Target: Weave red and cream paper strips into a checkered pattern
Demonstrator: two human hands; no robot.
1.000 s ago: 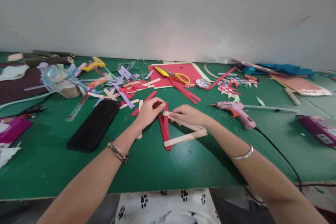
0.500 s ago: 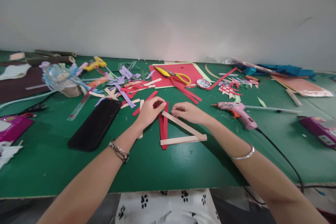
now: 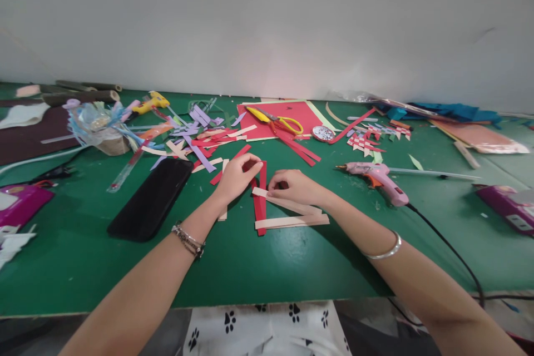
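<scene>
Two red paper strips (image 3: 260, 217) lie nearly upright in front of me, meeting at their near end and parting toward the far end. My left hand (image 3: 237, 177) pinches the far end of a red strip. A cream paper strip (image 3: 292, 222) crosses the near part of the red ones. Its upper, folded length (image 3: 287, 205) slants back to the left, and my right hand (image 3: 294, 184) pinches it near its left end, which lies over the red strips. Just left of them, another cream strip (image 3: 224, 212) lies partly under my left hand.
A black phone (image 3: 151, 199) lies left, a pink glue gun (image 3: 377, 172) with its cord right. Behind are scattered paper strips (image 3: 204, 142), yellow-handled scissors (image 3: 275, 119) on red paper (image 3: 271, 108), and woven paper pieces (image 3: 362, 143). A yellow glue gun (image 3: 152, 101) sits back left.
My right hand has moved slightly down and left, bringing the cream strip's upper length lower so its end crosses over the red strips. My left hand has barely moved.
</scene>
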